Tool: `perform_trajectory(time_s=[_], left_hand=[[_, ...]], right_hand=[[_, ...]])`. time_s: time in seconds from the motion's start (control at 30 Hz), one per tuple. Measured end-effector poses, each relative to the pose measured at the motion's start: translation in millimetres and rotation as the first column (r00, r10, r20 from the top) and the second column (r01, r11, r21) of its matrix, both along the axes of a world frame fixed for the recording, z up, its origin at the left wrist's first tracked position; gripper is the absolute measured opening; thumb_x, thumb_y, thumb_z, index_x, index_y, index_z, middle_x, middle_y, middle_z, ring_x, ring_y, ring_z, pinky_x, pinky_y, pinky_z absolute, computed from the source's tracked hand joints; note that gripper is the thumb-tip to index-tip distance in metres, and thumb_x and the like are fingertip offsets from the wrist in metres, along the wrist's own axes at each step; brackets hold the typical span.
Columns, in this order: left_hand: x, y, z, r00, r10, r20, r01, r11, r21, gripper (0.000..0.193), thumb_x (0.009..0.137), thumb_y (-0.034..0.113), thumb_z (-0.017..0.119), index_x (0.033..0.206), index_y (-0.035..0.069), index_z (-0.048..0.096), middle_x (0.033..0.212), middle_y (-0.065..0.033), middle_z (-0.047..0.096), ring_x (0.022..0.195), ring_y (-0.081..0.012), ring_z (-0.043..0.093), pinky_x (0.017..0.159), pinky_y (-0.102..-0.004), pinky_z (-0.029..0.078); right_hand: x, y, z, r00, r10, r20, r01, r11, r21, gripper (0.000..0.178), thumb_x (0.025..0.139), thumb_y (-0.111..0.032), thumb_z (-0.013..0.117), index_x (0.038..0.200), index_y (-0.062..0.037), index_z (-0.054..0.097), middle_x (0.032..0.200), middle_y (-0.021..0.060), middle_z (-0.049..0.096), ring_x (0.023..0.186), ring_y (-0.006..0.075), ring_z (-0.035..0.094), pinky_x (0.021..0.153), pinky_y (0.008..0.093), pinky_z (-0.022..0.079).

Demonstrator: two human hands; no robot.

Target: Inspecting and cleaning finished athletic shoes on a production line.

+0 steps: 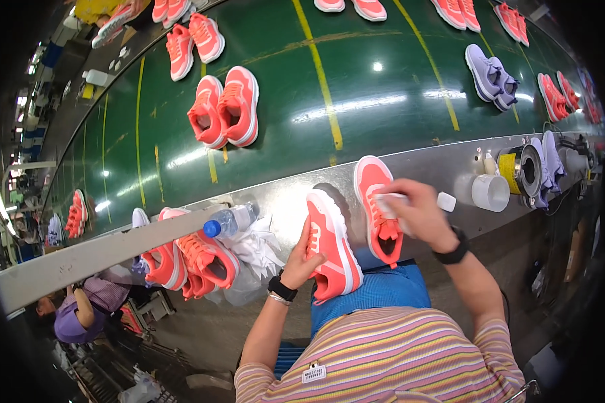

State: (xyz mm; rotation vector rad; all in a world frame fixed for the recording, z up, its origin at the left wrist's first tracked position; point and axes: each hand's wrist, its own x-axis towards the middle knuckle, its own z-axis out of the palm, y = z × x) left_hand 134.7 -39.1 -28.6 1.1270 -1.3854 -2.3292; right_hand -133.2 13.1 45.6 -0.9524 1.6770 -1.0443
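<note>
My left hand point(302, 258) grips the side of a coral sneaker with a white sole point(332, 243) that rests on my lap and against the metal ledge point(282, 195). My right hand point(417, 213) holds a small white cloth or pad point(387, 201) pressed on the upper of a second coral sneaker point(376, 205), which lies across the ledge beside the first. Both wrists wear black bands.
A green conveyor belt point(356, 74) carries pairs of coral sneakers point(225, 107) and a lilac pair point(492, 75). On the ledge stand a white cup point(491, 193), a yellow tape roll point(517, 171) and a water bottle point(230, 220). More coral shoes point(191, 258) pile at left. Another person point(81, 312) sits lower left.
</note>
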Motion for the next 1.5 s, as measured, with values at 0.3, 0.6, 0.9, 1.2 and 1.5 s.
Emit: perform_trajectory(time_s=[0.3,0.6,0.9,1.2,1.5], left_hand=[[8.0,8.4,-14.4,1.000,0.017,-0.013,-0.017,0.999,-0.028,0.086,0.075,0.003,0.057,0.144,0.011,0.006,0.125,-0.0103,0.045,0.102,-0.0132,0.050,0.088,-0.0261,0.041],[8.6,8.6,-20.9,0.995,0.007,0.100,0.013,0.980,-0.198,0.088,0.071,0.016,0.062,0.143,0.012,0.012,0.118,-0.0209,0.049,0.107,-0.0276,0.052,0.090,-0.0335,0.041],[4.2,6.3,-14.5,0.984,-0.019,0.176,0.069,0.958,-0.280,0.084,0.074,0.005,0.059,0.143,0.008,0.010,0.118,-0.0122,0.050,0.100,-0.0133,0.052,0.087,-0.0266,0.041],[5.8,7.2,-19.2,0.985,-0.009,0.170,0.067,0.940,-0.335,0.085,0.073,0.005,0.059,0.143,0.008,0.011,0.126,-0.0159,0.045,0.103,-0.0172,0.052,0.089,-0.0281,0.041],[4.4,6.5,-14.3,0.987,0.012,0.162,0.041,0.946,-0.321,0.085,0.072,0.006,0.059,0.142,0.007,0.012,0.125,-0.0184,0.045,0.108,-0.0210,0.050,0.092,-0.0295,0.039]], right_hand=[[56.5,-63.5,-75.3,0.946,0.284,-0.158,-0.257,0.951,0.173,0.017,0.074,-0.013,0.063,0.083,0.0012,0.062,0.076,0.0093,0.063,0.073,0.0138,0.059,0.069,0.0275,0.046],[60.5,-65.6,-69.6,0.945,0.283,-0.166,-0.237,0.939,0.251,0.018,0.074,-0.015,0.065,0.082,0.0011,0.061,0.075,0.0101,0.063,0.068,0.0147,0.059,0.065,0.0286,0.047],[68.0,-57.9,-82.1,0.976,0.146,-0.161,-0.107,0.967,0.230,0.020,0.075,-0.016,0.061,0.081,0.0029,0.060,0.076,0.0143,0.064,0.072,0.0216,0.062,0.065,0.0312,0.048],[67.5,-60.4,-89.9,0.984,0.123,-0.132,-0.087,0.964,0.252,0.021,0.075,-0.017,0.063,0.082,0.0027,0.060,0.075,0.0144,0.063,0.072,0.0210,0.062,0.068,0.0314,0.048],[70.0,-66.1,-79.5,0.989,0.137,-0.058,-0.111,0.939,0.327,0.021,0.075,-0.017,0.063,0.080,0.0037,0.060,0.074,0.0128,0.063,0.069,0.0203,0.062,0.065,0.0313,0.048]])
